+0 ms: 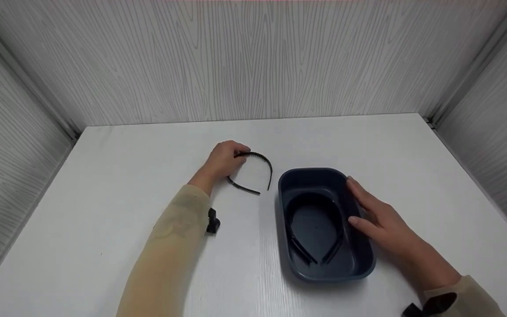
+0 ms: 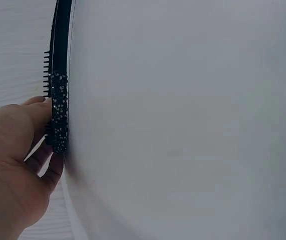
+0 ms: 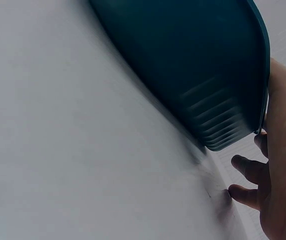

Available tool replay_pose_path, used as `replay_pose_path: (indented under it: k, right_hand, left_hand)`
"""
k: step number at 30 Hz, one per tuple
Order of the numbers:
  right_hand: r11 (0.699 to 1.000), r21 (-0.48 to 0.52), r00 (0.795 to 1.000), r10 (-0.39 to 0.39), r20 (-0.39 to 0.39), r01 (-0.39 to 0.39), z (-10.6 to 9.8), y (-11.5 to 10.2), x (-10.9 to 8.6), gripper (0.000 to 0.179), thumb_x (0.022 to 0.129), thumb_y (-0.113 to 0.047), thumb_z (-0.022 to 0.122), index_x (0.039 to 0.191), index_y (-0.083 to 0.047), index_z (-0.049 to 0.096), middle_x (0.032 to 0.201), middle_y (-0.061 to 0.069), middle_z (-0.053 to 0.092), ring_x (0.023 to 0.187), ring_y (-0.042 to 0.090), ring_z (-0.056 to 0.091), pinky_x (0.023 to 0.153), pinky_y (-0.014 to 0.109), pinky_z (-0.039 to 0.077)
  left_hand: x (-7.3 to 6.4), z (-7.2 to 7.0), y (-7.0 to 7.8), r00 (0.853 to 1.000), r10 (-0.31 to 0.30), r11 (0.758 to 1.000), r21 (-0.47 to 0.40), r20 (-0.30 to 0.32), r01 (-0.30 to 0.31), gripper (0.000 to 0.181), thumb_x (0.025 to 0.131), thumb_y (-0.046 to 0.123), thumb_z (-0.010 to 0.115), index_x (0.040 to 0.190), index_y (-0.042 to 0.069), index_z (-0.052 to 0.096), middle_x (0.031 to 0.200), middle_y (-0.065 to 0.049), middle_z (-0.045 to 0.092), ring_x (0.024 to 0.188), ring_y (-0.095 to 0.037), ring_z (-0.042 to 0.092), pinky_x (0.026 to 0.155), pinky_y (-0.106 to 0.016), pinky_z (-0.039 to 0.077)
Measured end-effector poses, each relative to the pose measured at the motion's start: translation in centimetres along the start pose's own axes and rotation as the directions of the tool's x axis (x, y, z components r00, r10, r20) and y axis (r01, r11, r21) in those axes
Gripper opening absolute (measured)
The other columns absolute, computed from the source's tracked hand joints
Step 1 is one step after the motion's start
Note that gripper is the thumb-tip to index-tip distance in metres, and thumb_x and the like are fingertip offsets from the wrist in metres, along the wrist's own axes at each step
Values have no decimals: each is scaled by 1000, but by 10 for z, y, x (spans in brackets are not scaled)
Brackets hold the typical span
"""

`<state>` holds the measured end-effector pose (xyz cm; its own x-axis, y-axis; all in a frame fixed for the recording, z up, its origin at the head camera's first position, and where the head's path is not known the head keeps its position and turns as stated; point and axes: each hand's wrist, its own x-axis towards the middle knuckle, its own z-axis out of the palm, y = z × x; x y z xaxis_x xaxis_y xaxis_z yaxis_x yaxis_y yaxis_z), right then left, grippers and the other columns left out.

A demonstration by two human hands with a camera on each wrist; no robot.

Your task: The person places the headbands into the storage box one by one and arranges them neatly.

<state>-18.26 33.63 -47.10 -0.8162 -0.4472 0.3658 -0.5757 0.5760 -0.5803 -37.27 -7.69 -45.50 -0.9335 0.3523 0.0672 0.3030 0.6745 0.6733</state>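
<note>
My left hand (image 1: 226,159) pinches a thin black headband (image 1: 271,169) at one side, left of the bin. Small comb teeth line its inner edge, and sparkly stones dot the band (image 2: 59,110) beside the left fingers (image 2: 56,167). A dark blue plastic bin (image 1: 330,278) stands upright on the table. At its right wall, my right hand (image 1: 385,220) grips the rim, thumb at the edge. Inside the bin lies a black headband (image 1: 302,250) with its ends toward me; whether more are stacked there I cannot tell.
The white table (image 1: 117,185) meets a grey wood-grain panel (image 1: 253,61) at the back. Similar panels stand at left and right. Black camera mounts are strapped near both wrists, at the left sleeve (image 1: 170,246) and the right sleeve (image 1: 473,299).
</note>
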Motion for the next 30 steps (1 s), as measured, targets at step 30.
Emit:
replay_pose_path:
  k: [30]
  right_hand:
    - [1000,-15,1000,22,15,-22,-3,-4,0,80,103,-13,68,170,-18,25,175,3,24,159,13,22,120,13,20]
  left_hand:
    - [-31,-34,14,1000,-24,998,62,-17,25,22,105,8,66,121,10,82,119,-10,71,107,-25,60,94,-40,50]
